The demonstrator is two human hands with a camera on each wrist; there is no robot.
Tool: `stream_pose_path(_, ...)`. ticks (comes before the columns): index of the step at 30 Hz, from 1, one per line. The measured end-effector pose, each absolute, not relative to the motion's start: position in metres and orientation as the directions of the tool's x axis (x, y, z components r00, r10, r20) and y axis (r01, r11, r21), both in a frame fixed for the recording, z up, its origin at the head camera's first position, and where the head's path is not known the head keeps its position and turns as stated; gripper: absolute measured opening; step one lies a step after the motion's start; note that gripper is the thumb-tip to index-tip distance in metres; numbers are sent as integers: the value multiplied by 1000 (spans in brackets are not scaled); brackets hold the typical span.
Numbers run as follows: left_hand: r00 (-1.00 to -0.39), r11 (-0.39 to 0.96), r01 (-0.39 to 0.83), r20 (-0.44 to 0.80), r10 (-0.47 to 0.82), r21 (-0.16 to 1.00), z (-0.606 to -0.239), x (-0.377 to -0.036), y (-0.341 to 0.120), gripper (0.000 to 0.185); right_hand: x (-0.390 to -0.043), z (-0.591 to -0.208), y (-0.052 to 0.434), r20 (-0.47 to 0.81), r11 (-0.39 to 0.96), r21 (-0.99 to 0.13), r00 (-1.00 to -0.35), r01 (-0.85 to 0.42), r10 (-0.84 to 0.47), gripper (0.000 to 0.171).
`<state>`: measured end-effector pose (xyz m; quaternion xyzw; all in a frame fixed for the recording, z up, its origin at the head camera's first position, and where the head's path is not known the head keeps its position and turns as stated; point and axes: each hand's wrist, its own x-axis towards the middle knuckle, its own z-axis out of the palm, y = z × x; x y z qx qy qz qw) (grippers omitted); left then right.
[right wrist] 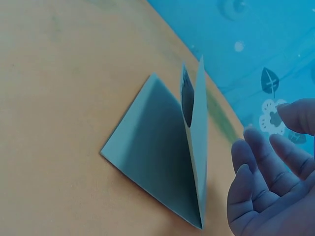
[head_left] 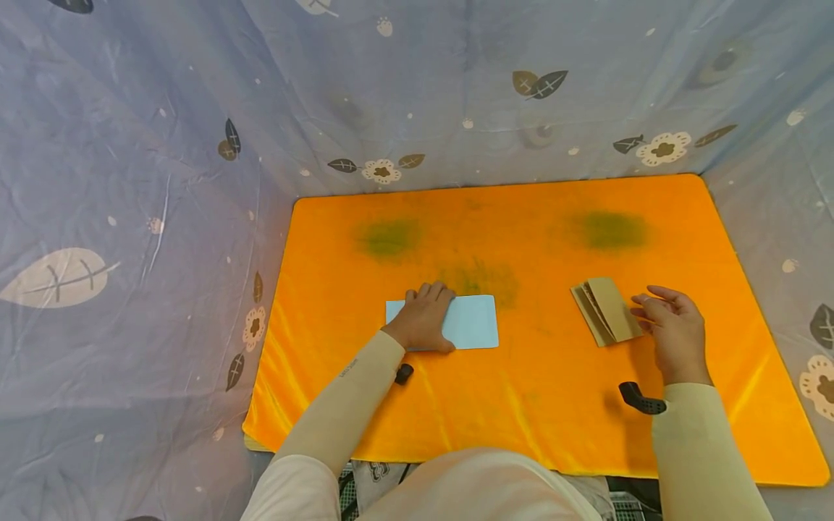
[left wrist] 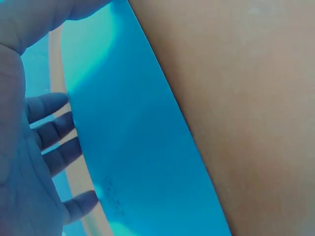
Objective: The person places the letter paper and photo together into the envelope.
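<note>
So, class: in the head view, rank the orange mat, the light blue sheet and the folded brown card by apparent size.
1. orange mat, by far the largest.
2. light blue sheet, partly under the left hand.
3. folded brown card.

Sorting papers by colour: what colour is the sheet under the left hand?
Light blue sheet, clearest in the head view, under the left hand.

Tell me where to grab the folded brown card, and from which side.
Pinch the raised flap of the brown card near its free top edge, coming from the right, where the right hand already hovers open beside it. In the right wrist view one flap stands up off the orange mat while the other lies flat, so probably only the upright one offers an edge.
</note>
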<state>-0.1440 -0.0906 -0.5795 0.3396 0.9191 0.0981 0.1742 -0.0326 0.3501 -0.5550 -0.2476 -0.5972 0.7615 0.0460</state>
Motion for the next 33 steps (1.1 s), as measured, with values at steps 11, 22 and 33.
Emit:
stream_pose_path(11, -706, 742, 630, -230, 670, 231, -581, -143, -93, 106, -35, -558, 349, -339, -291, -926, -867, 239, 365, 37)
stream_pose_path(22, -714, 736, 619, -193, 673, 274, -574, -143, -98, 104, -42, -573, 352, -429, 13, -875, -786, 485, 445, 29)
stream_pose_path(33, -721, 732, 605, -172, 671, 315, -574, -142, -98, 100, -44, -579, 346, -435, 332, -765, -823, 552, 366, 68)
